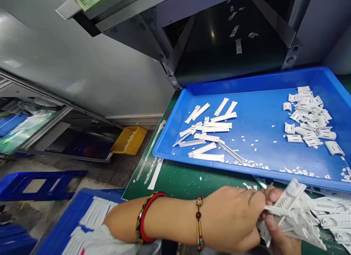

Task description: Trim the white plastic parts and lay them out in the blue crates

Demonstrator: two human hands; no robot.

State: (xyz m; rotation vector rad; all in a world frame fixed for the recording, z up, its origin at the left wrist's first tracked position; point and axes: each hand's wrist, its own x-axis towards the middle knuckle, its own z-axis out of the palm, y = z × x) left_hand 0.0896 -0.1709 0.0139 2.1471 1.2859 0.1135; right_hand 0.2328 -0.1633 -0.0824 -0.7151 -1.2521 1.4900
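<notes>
My left hand [236,216], with bracelets on its wrist and forearm, reaches across from the left. Its fingers are closed at the near end of a white plastic part, touching my right hand. My right hand [282,235] is wrapped round a bunch of white plastic parts [297,214], fanned out to the right; its palm is mostly hidden. A thin greenish pointed thing [259,182] shows just above the fingers; what it belongs to is hidden. More flat white parts [336,220] lie on the green table right of the bunch.
A blue tray [257,94] holds long white strips [210,138] on the left and short curved pieces [312,116] on the right, with small scraps. A conveyor belt [214,53] ends above its back edge. A blue bin [63,218] and yellow bin [139,141] are at left.
</notes>
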